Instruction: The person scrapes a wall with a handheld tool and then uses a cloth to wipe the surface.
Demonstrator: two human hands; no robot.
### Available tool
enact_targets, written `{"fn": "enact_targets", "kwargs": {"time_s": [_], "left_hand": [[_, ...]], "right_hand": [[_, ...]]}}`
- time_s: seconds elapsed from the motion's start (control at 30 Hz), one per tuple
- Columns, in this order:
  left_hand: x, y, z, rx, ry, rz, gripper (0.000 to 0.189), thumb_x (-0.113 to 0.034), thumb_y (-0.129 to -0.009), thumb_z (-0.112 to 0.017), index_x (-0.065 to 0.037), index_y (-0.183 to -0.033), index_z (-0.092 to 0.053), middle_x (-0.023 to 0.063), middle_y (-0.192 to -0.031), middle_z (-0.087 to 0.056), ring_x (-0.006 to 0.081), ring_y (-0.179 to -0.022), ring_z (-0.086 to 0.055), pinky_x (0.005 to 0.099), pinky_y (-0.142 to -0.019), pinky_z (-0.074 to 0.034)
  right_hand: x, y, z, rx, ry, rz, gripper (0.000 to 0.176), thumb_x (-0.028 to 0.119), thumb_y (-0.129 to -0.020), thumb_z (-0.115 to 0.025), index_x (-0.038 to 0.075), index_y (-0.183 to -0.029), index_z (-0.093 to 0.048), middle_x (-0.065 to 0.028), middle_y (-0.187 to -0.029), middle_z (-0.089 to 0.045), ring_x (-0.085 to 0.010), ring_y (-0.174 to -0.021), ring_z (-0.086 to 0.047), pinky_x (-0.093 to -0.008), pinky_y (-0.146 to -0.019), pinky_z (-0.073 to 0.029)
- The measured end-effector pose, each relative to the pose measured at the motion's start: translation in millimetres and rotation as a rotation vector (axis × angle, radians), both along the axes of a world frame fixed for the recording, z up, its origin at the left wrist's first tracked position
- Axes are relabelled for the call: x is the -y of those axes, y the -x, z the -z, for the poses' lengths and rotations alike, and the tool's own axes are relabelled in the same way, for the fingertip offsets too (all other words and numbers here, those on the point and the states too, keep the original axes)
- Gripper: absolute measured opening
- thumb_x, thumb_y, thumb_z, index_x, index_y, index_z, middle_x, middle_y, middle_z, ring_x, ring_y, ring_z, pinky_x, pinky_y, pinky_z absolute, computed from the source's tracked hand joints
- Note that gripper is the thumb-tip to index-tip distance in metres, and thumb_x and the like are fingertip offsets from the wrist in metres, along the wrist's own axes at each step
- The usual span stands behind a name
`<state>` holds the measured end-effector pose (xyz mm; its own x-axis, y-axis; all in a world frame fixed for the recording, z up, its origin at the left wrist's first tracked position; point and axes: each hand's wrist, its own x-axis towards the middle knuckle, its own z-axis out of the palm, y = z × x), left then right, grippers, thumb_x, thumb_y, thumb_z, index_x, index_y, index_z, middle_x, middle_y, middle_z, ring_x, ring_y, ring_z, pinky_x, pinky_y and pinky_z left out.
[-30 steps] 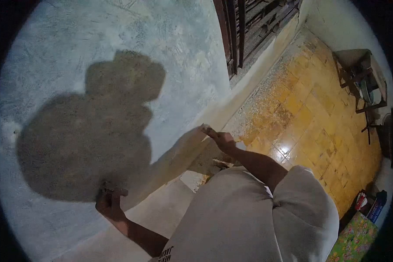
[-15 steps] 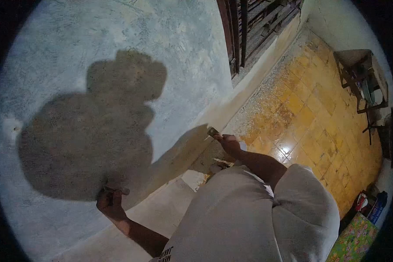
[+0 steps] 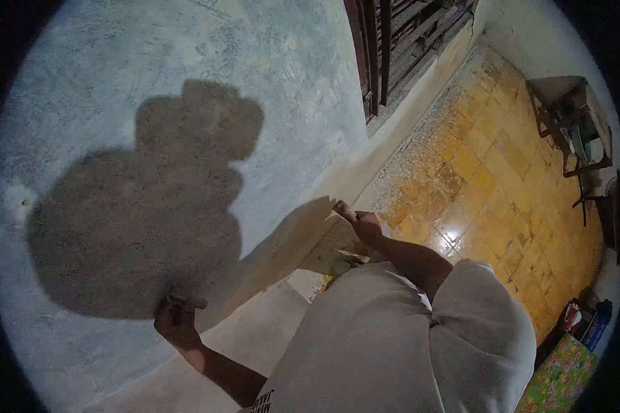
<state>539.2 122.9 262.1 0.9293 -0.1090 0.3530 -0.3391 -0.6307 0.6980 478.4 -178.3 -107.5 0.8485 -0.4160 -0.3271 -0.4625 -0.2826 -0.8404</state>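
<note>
My right hand [image 3: 369, 228] is closed around a small scraper [image 3: 342, 208], its flat end by the low cream band of the wall. Over to the left, my left hand [image 3: 176, 326] is raised against the blue-grey wall [image 3: 303, 89] with its fingers curled. A short dark piece [image 3: 194, 303] sticks out of that hand to the right; I cannot tell what it is. My large shadow [image 3: 145, 227] falls across the wall around the left hand and darkens it.
Below the wall runs a pale ledge [image 3: 255, 330]. A barred window [image 3: 406, 55] opens at the top. Yellow tiles [image 3: 489, 186] cover the floor, with pale grit along the wall's foot. A wooden stand [image 3: 572, 124] and a flowered cloth [image 3: 558, 378] lie at the right.
The scraper in my right hand has turned a little and shifted slightly right. My left hand has moved slightly to the right along the wall.
</note>
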Motion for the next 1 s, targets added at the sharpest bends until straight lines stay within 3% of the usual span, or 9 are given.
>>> {"fn": "enact_targets", "kwargs": {"time_s": [0.07, 0.13, 0.23, 0.53, 0.63, 0.73, 0.87, 0.93, 1.0], "left_hand": [[3, 0, -4, -0.023, -0.005, -0.003, 0.006, -0.007, -0.071, -0.06, -0.005, -0.069, -0.055, -0.0004, -0.06, -0.049, 0.0082, -0.05, -0.038, 0.0228, -0.047, -0.03], [2, 0, -8, -0.06, -0.057, 0.087, 0.019, -0.018, -0.076, -0.066, 0.0, -0.078, -0.059, 0.0044, -0.065, -0.058, 0.0142, -0.058, -0.056, 0.0278, -0.057, -0.046], [3, -1, -6, -0.022, -0.078, 0.036, 0.021, -0.019, -0.076, -0.067, 0.0, -0.075, -0.058, 0.0046, -0.063, -0.058, 0.0145, -0.058, -0.057, 0.0279, -0.057, -0.046], [-4, -3, -2, -0.084, 0.012, 0.091, 0.015, -0.014, -0.075, -0.065, 0.0, -0.071, -0.059, 0.0043, -0.066, -0.058, 0.0147, -0.058, -0.056, 0.0269, -0.055, -0.045], [1, -3, -4, -0.04, 0.019, 0.081, 0.016, -0.013, -0.073, -0.065, 0.001, -0.072, -0.058, 0.0048, -0.067, -0.059, 0.0147, -0.059, -0.057, 0.0273, -0.056, -0.046], [10, 3, -10, -0.088, -0.032, -0.023, 0.016, -0.013, -0.073, -0.066, 0.001, -0.072, -0.058, 0.005, -0.066, -0.059, 0.0141, -0.059, -0.056, 0.027, -0.057, -0.046], [-2, 0, -5, -0.029, -0.047, 0.077, 0.014, -0.012, -0.073, -0.066, 0.001, -0.073, -0.058, 0.0054, -0.067, -0.059, 0.0141, -0.058, -0.057, 0.0271, -0.057, -0.046], [11, 2, -11, -0.083, -0.016, -0.013, 0.012, -0.009, -0.073, -0.065, 0.0, -0.072, -0.058, 0.0059, -0.065, -0.059, 0.0144, -0.057, -0.057, 0.0274, -0.056, -0.046], [12, 3, -8, -0.075, 0.001, 0.006, 0.012, -0.009, -0.073, -0.065, 0.0, -0.072, -0.058, 0.0058, -0.064, -0.059, 0.0146, -0.057, -0.057, 0.0278, -0.056, -0.046]], "right_hand": [[0, -14, -2, -0.003, 0.01, -0.002, 0.06, 0.054, -0.082, -0.047, -0.005, -0.076, -0.056, -0.0153, -0.054, -0.047, -0.0189, -0.053, -0.043, -0.0372, -0.054, -0.038], [-1, -31, -32, 0.081, -0.19, 0.117, 0.066, 0.059, -0.082, -0.041, -0.005, -0.078, -0.057, -0.0141, -0.054, -0.045, -0.0192, -0.053, -0.043, -0.0377, -0.054, -0.038], [4, -25, -62, 0.046, -0.225, 0.095, 0.061, 0.056, -0.081, -0.045, -0.002, -0.093, -0.059, -0.0213, -0.076, -0.059, -0.0304, -0.07, -0.058, -0.0392, -0.065, -0.043], [-8, -30, -39, 0.013, -0.267, 0.168, 0.055, 0.051, -0.083, -0.049, -0.004, -0.08, -0.058, -0.015, -0.057, -0.048, -0.0161, -0.059, -0.049, -0.0363, -0.058, -0.041], [-12, -42, -14, 0.344, -0.193, 0.159, 0.052, 0.049, -0.083, -0.049, -0.002, -0.082, -0.059, -0.0141, -0.06, -0.051, -0.0161, -0.061, -0.05, -0.0361, -0.061, -0.042], [1, -19, -28, -0.052, -0.221, 0.042, 0.048, 0.048, -0.084, -0.048, 0.001, -0.086, -0.061, -0.0131, -0.065, -0.053, -0.0169, -0.065, -0.053, -0.0359, -0.065, -0.043], [-9, 5, 19, -0.045, -0.139, 0.05, 0.05, 0.049, -0.084, -0.048, 0.001, -0.08, -0.059, -0.0117, -0.061, -0.051, -0.0158, -0.061, -0.048, -0.0365, -0.062, -0.043], [-14, -7, 10, 0.417, 0.013, 0.065, 0.045, 0.048, -0.084, -0.048, 0.005, -0.083, -0.062, -0.0141, -0.061, -0.053, -0.0188, -0.057, -0.05, -0.0376, -0.06, -0.043], [-10, -29, -20, 0.222, -0.098, 0.078, 0.043, 0.047, -0.084, -0.048, 0.007, -0.085, -0.063, -0.0148, -0.061, -0.054, -0.0201, -0.055, -0.05, -0.0376, -0.057, -0.042]]}}
